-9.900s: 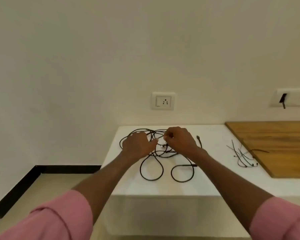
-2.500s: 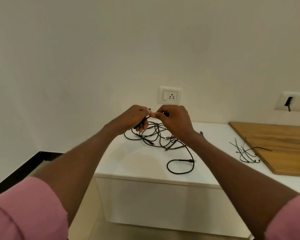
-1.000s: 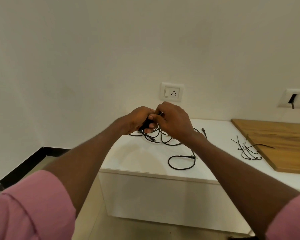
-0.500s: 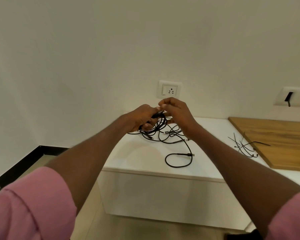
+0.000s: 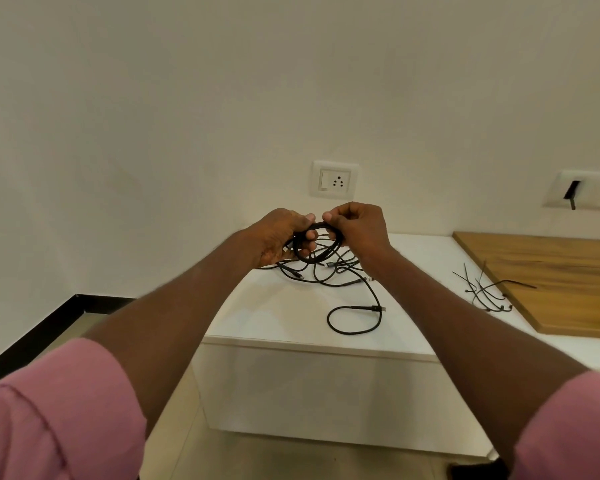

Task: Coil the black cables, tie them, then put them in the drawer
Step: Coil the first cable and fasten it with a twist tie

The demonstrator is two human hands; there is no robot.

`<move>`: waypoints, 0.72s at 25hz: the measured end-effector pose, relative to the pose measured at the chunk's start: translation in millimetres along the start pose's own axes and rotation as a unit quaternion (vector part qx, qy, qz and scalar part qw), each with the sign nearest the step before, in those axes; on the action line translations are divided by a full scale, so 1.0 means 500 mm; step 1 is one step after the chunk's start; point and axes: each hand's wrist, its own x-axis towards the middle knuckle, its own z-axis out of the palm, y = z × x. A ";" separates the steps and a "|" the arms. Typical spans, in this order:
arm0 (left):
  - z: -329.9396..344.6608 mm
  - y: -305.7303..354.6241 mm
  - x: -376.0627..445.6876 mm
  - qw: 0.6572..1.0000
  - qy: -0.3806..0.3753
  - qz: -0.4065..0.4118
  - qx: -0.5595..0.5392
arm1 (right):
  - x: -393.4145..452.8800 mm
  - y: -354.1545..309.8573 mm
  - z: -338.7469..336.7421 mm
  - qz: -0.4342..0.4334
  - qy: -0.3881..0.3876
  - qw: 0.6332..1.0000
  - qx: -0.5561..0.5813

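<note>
Two hands up front: left hand (image 5: pixel 280 239) grips a small coil (image 5: pixel 312 245) of black cables, right hand (image 5: pixel 357 227) pinches its top. Looks light and floppy, springy enough to unwind, so hold across all loops. Loose cable (image 5: pixel 355 315) trails onto the desk (image 5: pixel 278 317); ties (image 5: pixel 482 292) lie beyond.

Soft, even, warm light; faint shadows; wide-angle bowing at edges; slight blur.

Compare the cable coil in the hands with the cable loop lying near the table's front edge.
The coil has several tight turns, held above the table by both hands; the loop is a single wide turn lying flat on the white table. Both are thin and black.
</note>
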 end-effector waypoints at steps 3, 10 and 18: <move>0.012 -0.009 0.006 0.999 0.010 0.002 -0.035 | 0.003 0.004 -0.011 0.014 0.028 0.999 0.000; 0.078 -0.020 0.016 0.999 0.042 -0.014 -0.002 | -0.003 0.024 -0.068 0.049 -0.010 0.999 -0.008; 0.170 -0.040 0.031 0.999 0.015 -0.004 0.048 | -0.002 0.100 -0.270 0.124 0.131 0.906 -0.382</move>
